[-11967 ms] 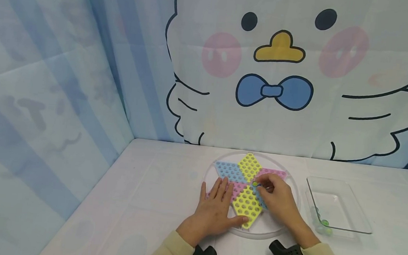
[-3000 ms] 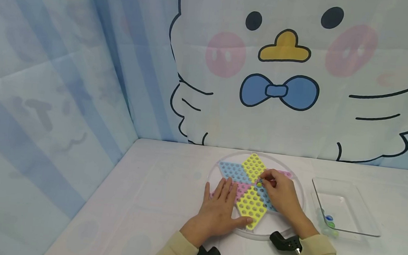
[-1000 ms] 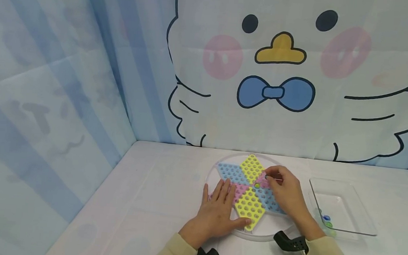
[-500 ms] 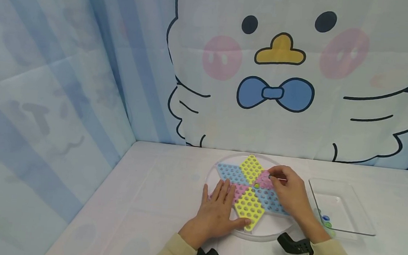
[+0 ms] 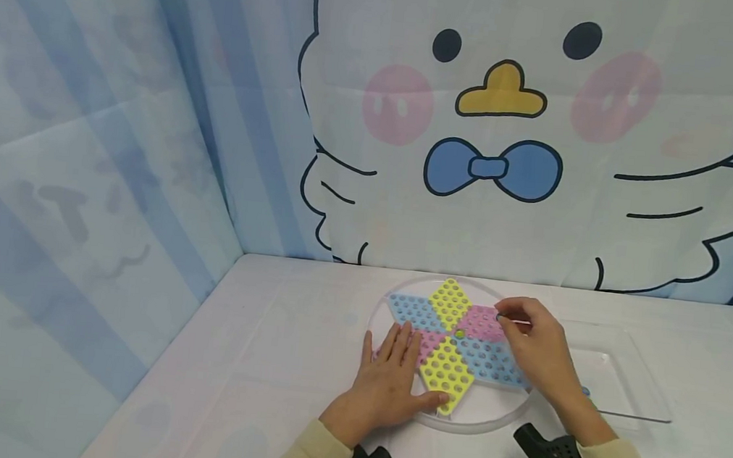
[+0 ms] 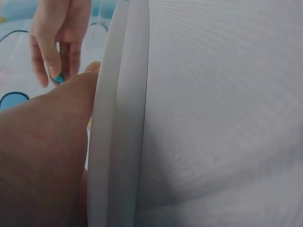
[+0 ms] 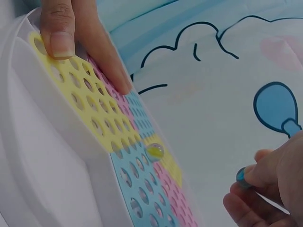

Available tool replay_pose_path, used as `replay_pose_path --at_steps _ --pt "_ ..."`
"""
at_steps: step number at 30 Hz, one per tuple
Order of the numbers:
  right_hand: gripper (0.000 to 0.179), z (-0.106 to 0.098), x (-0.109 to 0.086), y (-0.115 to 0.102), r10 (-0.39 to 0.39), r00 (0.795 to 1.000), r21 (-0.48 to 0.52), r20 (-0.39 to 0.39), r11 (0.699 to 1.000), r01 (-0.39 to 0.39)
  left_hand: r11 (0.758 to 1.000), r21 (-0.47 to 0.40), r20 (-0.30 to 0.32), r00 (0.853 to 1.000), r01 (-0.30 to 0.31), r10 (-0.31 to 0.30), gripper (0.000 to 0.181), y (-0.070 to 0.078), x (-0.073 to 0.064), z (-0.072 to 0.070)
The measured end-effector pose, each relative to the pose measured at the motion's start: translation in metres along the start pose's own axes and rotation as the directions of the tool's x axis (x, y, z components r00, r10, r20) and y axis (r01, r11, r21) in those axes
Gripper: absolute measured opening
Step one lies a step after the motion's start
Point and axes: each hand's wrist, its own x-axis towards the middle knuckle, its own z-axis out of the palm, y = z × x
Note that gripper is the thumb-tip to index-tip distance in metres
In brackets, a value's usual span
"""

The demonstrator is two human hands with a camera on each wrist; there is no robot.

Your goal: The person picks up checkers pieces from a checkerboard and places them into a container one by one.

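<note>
A round white game board with a star of yellow, pink and blue hole-dotted sections (image 5: 448, 373) lies on the table. My left hand (image 5: 386, 378) rests on its near left side, fingers spread, thumb on the near yellow section. One yellow-green marble (image 7: 155, 152) sits near the star's centre. My right hand (image 5: 538, 346) pinches a teal marble (image 7: 243, 178) between thumb and fingers, raised over the right end of the far pink section.
Right of the board stands a clear plastic box (image 5: 634, 417), partly behind my right forearm. A blue marble (image 5: 585, 391) shows in it beside the arm. A printed cloth backdrop (image 5: 484, 232) hangs behind the table.
My right hand has gone from the star's centre up and to the right, carrying the teal marble; the yellow-green marble stays. My left hand has kept its place. A blue marble appeared in the box earlier.
</note>
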Motion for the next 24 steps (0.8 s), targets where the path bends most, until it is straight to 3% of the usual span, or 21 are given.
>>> replay_pose_path --at_steps 24 --pt "0.022 -0.037 -0.006 0.017 -0.006 0.997 -0.03 -0.081 1.0 0.004 1.0 -0.005 -0.004 1.0 -0.01 0.01 0.107 -0.001 0.0 0.0"
